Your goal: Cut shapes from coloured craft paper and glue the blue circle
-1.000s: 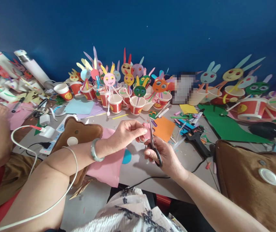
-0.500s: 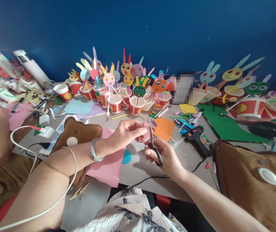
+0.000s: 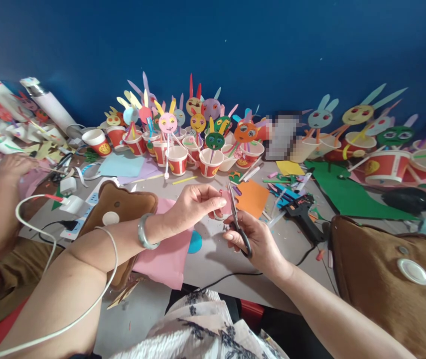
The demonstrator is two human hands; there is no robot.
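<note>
My left hand (image 3: 200, 205) pinches a small piece of pink paper (image 3: 226, 199) between thumb and fingers. Black-handled scissors (image 3: 240, 232) are gripped in my right hand (image 3: 259, 242), with the blades pointing up at the right edge of the pink piece. Under my left wrist lies a larger pink sheet (image 3: 168, 259), and a blue paper circle (image 3: 195, 242) rests beside it. An orange sheet (image 3: 253, 198) is just behind my right hand.
Paper cups (image 3: 177, 160) with colourful paper faces stand along the back. A black glue gun (image 3: 306, 219), green sheet (image 3: 351, 197) and brown cushion (image 3: 392, 279) are at right. At left are another brown cushion (image 3: 115, 192), a power strip (image 3: 85, 217) and another person's hand (image 3: 14, 169).
The other person's hand at the far left has moved up and to the right. My own hands, the pink piece and the scissors have hardly moved.
</note>
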